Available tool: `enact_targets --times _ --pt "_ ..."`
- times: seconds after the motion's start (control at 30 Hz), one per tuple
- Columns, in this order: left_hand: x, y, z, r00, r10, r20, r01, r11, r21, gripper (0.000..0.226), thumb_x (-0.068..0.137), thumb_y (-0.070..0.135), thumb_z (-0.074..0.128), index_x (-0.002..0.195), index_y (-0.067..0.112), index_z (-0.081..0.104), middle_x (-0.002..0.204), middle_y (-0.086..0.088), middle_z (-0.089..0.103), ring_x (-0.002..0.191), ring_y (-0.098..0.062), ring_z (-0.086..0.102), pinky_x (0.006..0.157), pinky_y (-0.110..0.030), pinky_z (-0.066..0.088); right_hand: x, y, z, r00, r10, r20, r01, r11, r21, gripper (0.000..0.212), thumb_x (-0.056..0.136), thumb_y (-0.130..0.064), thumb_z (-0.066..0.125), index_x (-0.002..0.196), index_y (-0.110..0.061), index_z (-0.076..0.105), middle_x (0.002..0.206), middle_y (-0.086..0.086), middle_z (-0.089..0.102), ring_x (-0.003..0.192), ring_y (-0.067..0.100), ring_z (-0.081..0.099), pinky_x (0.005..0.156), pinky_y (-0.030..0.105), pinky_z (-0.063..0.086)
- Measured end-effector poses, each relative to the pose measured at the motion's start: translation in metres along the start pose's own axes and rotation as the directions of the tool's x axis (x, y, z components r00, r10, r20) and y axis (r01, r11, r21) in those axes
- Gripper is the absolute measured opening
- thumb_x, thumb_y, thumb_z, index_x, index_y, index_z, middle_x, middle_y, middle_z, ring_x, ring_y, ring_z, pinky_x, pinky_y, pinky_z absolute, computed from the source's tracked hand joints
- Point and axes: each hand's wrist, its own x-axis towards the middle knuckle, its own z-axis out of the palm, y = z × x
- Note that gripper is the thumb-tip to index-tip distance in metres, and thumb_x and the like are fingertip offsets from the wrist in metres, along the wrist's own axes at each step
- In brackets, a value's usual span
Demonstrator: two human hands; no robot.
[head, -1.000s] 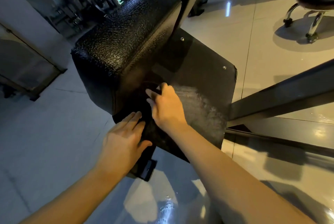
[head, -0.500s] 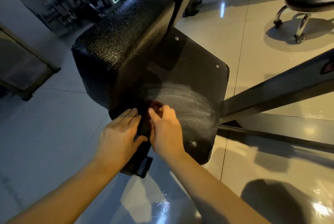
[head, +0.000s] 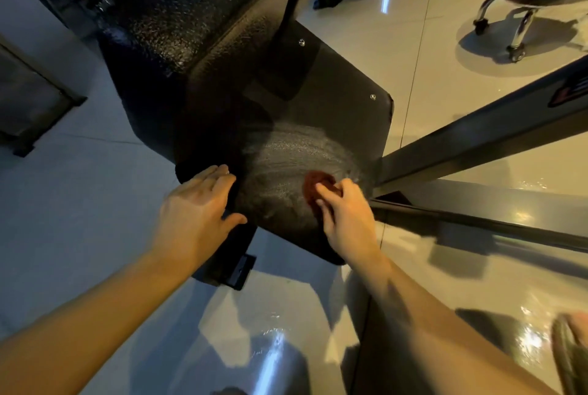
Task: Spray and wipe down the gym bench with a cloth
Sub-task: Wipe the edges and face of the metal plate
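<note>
- One panel (head: 334, 114) of the bench (head: 222, 101) shows wet streaks (head: 296, 152); we judge it sprayed and the wiping under way.
- We find the cloth (head: 313, 183) on that panel, near its right edge, with the right hand (head: 346, 216) curling its fingers onto it.
- Left hand (head: 194, 206) rests flat on the left edge, fingers straight and together.
- We cannot tell whether the pad (head: 191, 28) has been wiped.

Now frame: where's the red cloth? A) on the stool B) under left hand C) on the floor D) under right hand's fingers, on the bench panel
D: the red cloth is bunched under the right hand on the streaked bench panel; the left hand lies flat at its edge.
</note>
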Motion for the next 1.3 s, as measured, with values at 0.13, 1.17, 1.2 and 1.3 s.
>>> enact_targets --times 0.13,1.17,1.2,1.3 --pt "-0.003 0.001 0.0 0.999 -0.008 0.031 0.009 1.0 -0.02 0.073 0.06 0.028 0.099 0.119 -0.004 0.069 0.129 -0.023 0.067 0.117 -0.039 0.068 0.092 -0.052 0.057 -0.015 0.028 -0.008 0.942 0.333 -0.048 -0.335 0.94 -0.058 0.034 0.101 -0.03 0.055 0.129 -0.016 0.069 0.119 0.01 0.057 0.109 0.03 0.058 0.094 0.036 0.048" --pt "0.002 -0.002 0.002 1.0 0.019 -0.015 -0.02 1.0 -0.021 0.073 0.052 0.032 0.102 0.111 0.0 0.074 0.123 -0.019 0.071 0.112 -0.034 0.071 0.09 -0.044 0.057 0.071 -0.038 -0.037 0.723 0.568 0.393 -0.54 0.11 0.834 0.023 0.106 -0.016 0.049 0.111 -0.016 0.071 0.107 0.005 0.075 0.103 0.02 0.071 0.096 0.04 0.056" --pt "0.002 -0.002 0.002 1.0 0.016 -0.012 -0.016 1.0 -0.021 0.074 0.051 0.032 0.102 0.112 0.0 0.074 0.123 -0.02 0.072 0.112 -0.034 0.071 0.09 -0.044 0.057 0.071 -0.035 -0.03 0.78 0.563 0.273 -0.54 0.385 0.748 0.019 0.104 -0.019 0.053 0.109 -0.02 0.071 0.108 0.004 0.073 0.105 0.019 0.068 0.1 0.042 0.054" --pt "0.0 -0.002 0.002 1.0 0.013 -0.011 -0.014 1.0 -0.023 0.075 0.052 0.032 0.102 0.113 -0.001 0.074 0.123 -0.02 0.071 0.112 -0.036 0.071 0.091 -0.046 0.057 0.063 -0.026 -0.021 0.865 0.502 0.003 -0.467 0.803 0.37 0.018 0.099 -0.03 0.063 0.114 -0.025 0.072 0.12 0.0 0.057 0.117 0.017 0.055 0.108 0.039 0.046"
